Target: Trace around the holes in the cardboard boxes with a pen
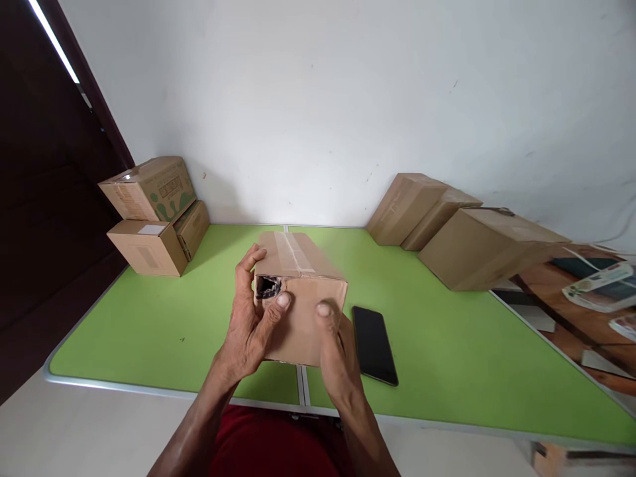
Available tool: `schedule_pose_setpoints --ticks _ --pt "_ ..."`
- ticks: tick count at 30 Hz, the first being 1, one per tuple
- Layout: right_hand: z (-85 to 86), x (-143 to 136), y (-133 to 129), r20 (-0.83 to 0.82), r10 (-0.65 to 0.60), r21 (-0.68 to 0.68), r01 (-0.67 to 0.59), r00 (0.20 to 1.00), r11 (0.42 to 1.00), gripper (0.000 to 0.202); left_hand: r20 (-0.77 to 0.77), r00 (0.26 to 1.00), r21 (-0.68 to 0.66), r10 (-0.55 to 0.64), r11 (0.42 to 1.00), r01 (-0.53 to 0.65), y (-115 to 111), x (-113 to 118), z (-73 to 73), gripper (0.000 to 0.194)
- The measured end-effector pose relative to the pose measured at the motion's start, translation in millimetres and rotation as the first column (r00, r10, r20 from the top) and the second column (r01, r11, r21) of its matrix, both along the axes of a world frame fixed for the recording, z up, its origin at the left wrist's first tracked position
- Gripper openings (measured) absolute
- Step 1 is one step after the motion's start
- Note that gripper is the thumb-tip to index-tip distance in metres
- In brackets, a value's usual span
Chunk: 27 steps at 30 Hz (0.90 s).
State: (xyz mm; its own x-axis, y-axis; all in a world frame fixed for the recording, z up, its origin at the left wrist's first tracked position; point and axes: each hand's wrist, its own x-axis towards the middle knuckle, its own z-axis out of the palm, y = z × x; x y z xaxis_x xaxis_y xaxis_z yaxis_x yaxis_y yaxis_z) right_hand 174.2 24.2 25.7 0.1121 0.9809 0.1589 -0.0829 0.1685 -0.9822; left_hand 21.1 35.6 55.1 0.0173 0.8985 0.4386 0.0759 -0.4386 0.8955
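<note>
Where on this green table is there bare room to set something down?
Two broad patches of the table: one between the left hand and the left edge, in front of the stacked boxes, bar a small speck; another right of the phone, before the right-hand boxes. Crowded: both back corners, and the middle, where left and right hand hold a box.

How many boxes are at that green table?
7: the held box at centre; at left, a printed box above a labelled box and a narrow box; at right, a back box, a middle box and a front box. More may be hidden.
</note>
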Motion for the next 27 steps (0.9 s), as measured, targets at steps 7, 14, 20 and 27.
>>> schedule_pose_setpoints --ticks 7,14,20,27 --pt "10.1 -7 12 0.139 0.021 -0.080 -0.010 0.990 0.997 0.070 -0.188 0.972 0.126 0.143 0.985 -0.121 4 -11 -10.9 0.056" --pt "-6.0 -21 16 0.200 -0.162 -0.079 0.181 0.966 0.980 0.067 -0.126 0.964 0.066 0.235 0.971 -0.228 23 -8 -38.1 0.046" --pt "12.2 -34 24 0.452 -0.286 -0.008 0.325 0.845 0.946 0.113 -0.082 0.979 0.061 0.185 0.982 -0.181 22 -2 -51.3 0.047" --pt "34.1 -27 35 0.519 -0.183 -0.187 0.320 0.835 0.929 0.125 -0.168 0.969 0.188 0.182 0.971 -0.150 24 3 -53.2 0.050"
